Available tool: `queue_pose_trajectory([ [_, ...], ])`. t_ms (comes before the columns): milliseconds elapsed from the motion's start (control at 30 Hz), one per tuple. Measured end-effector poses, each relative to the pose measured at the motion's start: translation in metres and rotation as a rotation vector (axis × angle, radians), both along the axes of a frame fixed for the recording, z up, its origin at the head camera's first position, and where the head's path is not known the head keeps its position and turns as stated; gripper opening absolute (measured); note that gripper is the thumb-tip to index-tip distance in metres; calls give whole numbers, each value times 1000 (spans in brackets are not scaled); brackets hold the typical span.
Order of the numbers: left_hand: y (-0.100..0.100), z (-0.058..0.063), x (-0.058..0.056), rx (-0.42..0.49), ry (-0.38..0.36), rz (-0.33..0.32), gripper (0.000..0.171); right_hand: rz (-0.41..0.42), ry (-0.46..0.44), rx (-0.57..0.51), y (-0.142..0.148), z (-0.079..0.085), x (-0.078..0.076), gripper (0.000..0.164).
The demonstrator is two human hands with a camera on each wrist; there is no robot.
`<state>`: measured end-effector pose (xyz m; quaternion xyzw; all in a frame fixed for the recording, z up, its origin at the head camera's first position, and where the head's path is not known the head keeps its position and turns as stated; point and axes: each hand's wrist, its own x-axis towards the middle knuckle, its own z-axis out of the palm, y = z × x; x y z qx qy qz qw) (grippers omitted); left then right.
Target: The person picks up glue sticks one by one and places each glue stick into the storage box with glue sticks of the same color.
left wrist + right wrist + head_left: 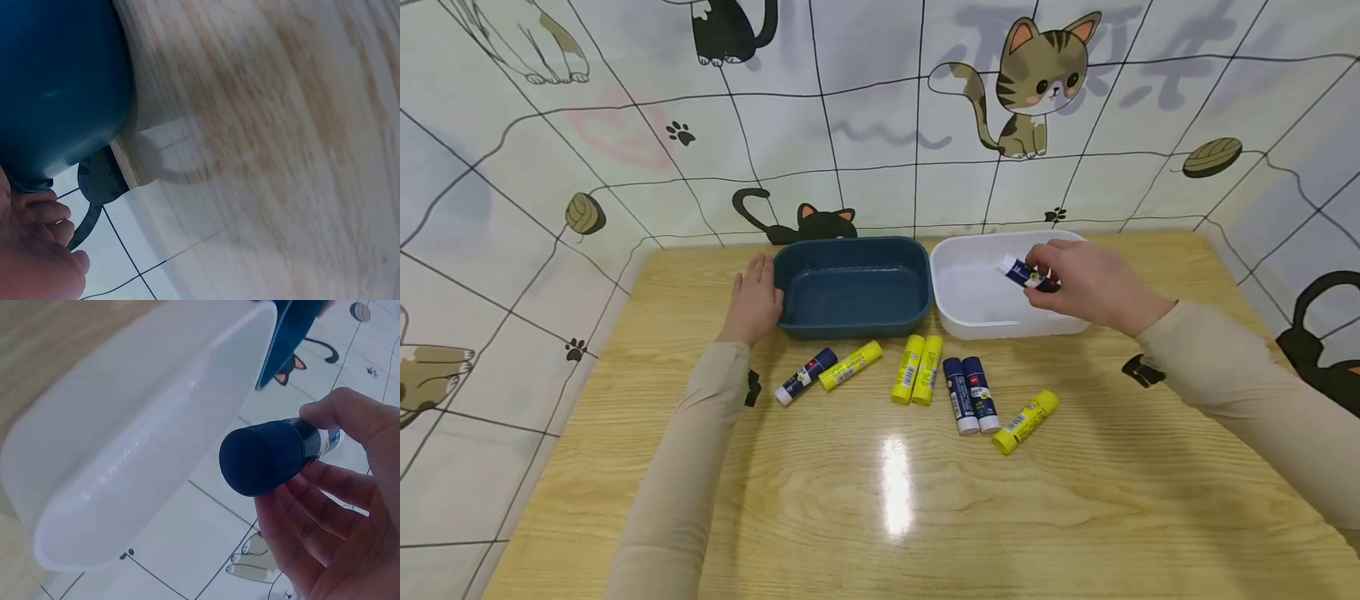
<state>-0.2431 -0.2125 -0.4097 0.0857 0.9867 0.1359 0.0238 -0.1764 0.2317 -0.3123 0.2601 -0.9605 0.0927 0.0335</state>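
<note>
Over the white bin [1011, 327], my right hand [1086, 279] pinches a dark blue glue stick [1028, 273] between thumb and fingers. In the right wrist view the glue stick's dark ridged end [262, 459] points toward the camera, with the fingers below it and the thumb on top. My left hand [754, 302] rests against the left side of the dark teal bin [853, 327], its fingers extended along the wall. The left wrist view shows its fingertips [53, 212] at the teal bin's rim [31, 185].
In front of the bins lie a blue glue stick [806, 377] beside a yellow one [851, 365], a yellow pair [917, 369], a blue pair [972, 395] and a slanted yellow stick [1026, 422]. A cat-print cloth [880, 125] stands behind the wooden table [820, 500].
</note>
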Motion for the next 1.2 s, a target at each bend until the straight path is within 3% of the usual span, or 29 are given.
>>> queue_pose_trajectory([
  [233,-1,-2,-1,-23,9,0,58,-68,-99,39,4,8,-27,30],
  [400,-1,-2,0,-32,12,1,58,-102,-206,69,8,3,-47,30],
  [700,0,-2,0,-37,23,2,57,-189,-392,217,23,-8,-88,32],
  [833,-1,-3,2,-7,35,12,55,-197,-516,209,26,-11,-98,32],
  [1067,-2,-5,5,58,71,28,52,-284,-776,113,33,-18,-111,36],
  [1200,-1,-4,5,95,56,50,52,-315,-922,90,35,-25,-116,33],
])
